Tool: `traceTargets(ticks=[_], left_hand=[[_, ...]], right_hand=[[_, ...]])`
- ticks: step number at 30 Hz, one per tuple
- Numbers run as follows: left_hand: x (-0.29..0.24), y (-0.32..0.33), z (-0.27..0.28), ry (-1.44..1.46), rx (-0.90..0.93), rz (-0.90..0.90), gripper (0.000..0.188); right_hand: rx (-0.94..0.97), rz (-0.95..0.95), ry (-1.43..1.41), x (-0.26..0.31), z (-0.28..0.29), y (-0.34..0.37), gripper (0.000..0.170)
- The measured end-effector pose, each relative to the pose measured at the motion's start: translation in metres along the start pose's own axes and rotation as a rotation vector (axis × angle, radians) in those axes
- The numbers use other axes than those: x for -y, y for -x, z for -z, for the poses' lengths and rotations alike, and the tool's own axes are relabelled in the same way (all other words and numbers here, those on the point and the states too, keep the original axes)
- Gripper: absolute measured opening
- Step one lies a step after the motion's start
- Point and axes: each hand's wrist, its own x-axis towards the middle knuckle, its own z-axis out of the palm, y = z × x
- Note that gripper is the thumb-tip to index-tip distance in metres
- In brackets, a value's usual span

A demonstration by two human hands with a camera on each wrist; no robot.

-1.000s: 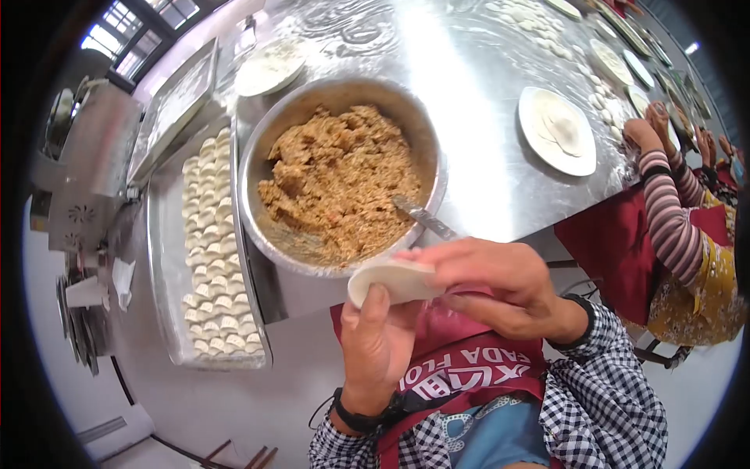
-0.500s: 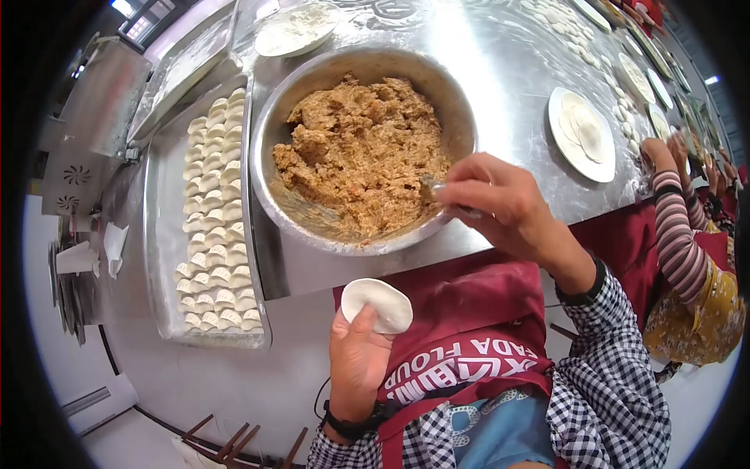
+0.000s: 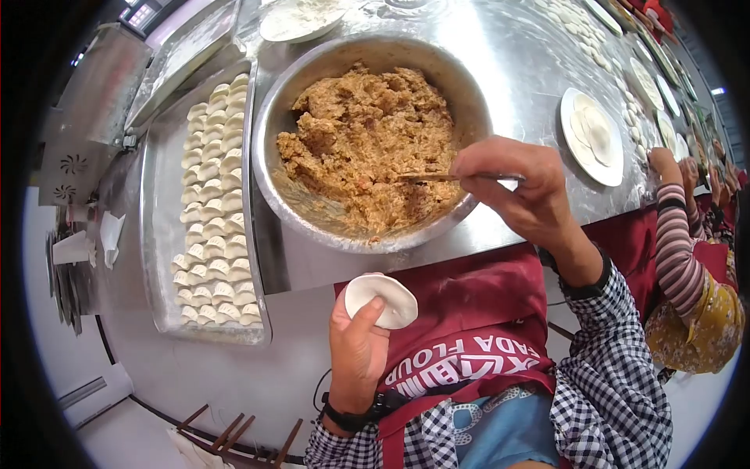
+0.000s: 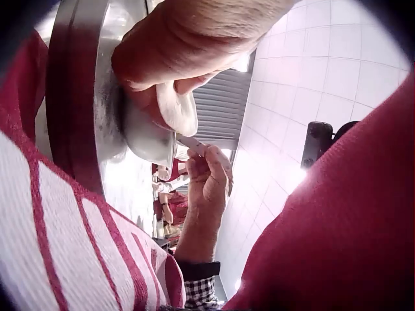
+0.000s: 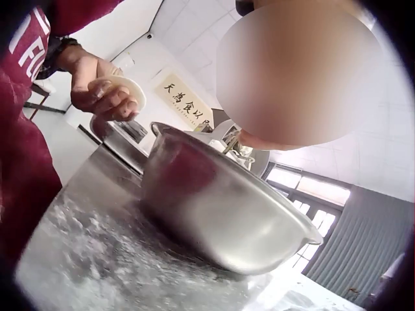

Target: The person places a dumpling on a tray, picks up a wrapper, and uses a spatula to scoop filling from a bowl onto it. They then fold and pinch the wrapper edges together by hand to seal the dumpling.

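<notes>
My left hand (image 3: 355, 356) holds a round white dumpling wrapper (image 3: 398, 303), thumb pressed on its face, in front of the table edge. The same wrapper (image 4: 178, 110) shows in the left wrist view, and in the right wrist view its pale edge (image 5: 135, 91) stands above the fingers. Over the near right rim of a big steel bowl (image 3: 269, 168), my right hand (image 3: 519, 187) grips a flat metal spatula (image 3: 433, 177). Its blade reaches into the brown minced filling (image 3: 375, 117), lying across the filling's surface.
Left of the bowl, a metal tray (image 3: 162, 227) carries rows of folded dumplings (image 3: 211, 211). A plate (image 3: 574, 144) with stacked wrappers is on the steel table to the right. A floury dish (image 3: 301, 19) lies behind the bowl. Another person's striped sleeve (image 3: 673, 234) is at far right.
The right hand has left the wrapper, taken hold of the spatula and moved it to the left over the filling. The left hand keeps the wrapper, now held lower and farther from the bowl.
</notes>
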Motion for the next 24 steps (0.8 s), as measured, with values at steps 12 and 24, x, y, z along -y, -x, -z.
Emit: traceTargets(ticks=[12, 24], left_hand=[[-0.007, -0.004, 0.001, -0.010, -0.045, -0.043, 0.030], [-0.008, -0.009, 0.006, 0.025, -0.069, -0.091, 0.036]], right_hand=[[0.044, 0.004, -0.081, 0.011, -0.008, 0.015, 0.015], [0.075, -0.157, -0.345, 0.010, -0.013, 0.021, 0.010]])
